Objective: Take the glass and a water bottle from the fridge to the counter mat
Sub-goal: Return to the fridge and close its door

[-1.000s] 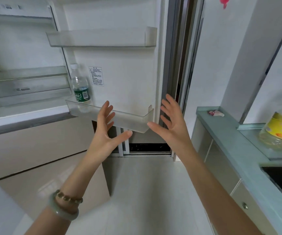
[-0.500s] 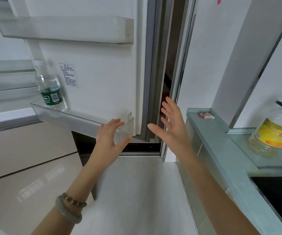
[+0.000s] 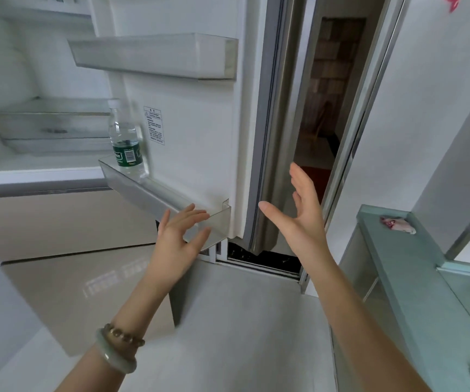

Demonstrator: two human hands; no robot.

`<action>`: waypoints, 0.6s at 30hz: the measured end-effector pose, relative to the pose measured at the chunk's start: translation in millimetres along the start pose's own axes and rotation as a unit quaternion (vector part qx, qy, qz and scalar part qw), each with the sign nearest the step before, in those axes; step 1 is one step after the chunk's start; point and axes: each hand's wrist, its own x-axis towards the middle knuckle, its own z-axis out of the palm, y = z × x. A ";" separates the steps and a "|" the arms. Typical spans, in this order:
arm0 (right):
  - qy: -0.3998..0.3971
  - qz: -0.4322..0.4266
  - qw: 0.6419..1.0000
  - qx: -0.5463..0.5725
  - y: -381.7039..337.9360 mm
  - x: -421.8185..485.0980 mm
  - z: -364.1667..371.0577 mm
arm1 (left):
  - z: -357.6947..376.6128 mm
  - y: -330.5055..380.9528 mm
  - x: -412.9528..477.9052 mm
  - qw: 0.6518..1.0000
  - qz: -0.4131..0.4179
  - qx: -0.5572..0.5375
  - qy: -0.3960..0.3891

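Both hands are spread wide and hold nothing: the left hand (image 3: pixel 181 241) sits mid-frame at the near corner of the lower door shelf (image 3: pixel 154 198), the right hand (image 3: pixel 303 219) just right of it, before the fridge door (image 3: pixel 199 142) edge. At that shelf's far end, centre left, the water bottle (image 3: pixel 126 140) stands upright. A pale green worktop (image 3: pixel 397 267) runs along the right edge.

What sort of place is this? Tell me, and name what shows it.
Probably a home kitchen: an open fridge door, a water bottle standing in its lower shelf, and a counter to the right.
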 end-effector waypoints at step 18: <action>-0.105 -0.011 0.986 0.130 -18.0 3.4 74.5 | -77.6 10.9 -72.5 0.986 -0.094 0.024 0.137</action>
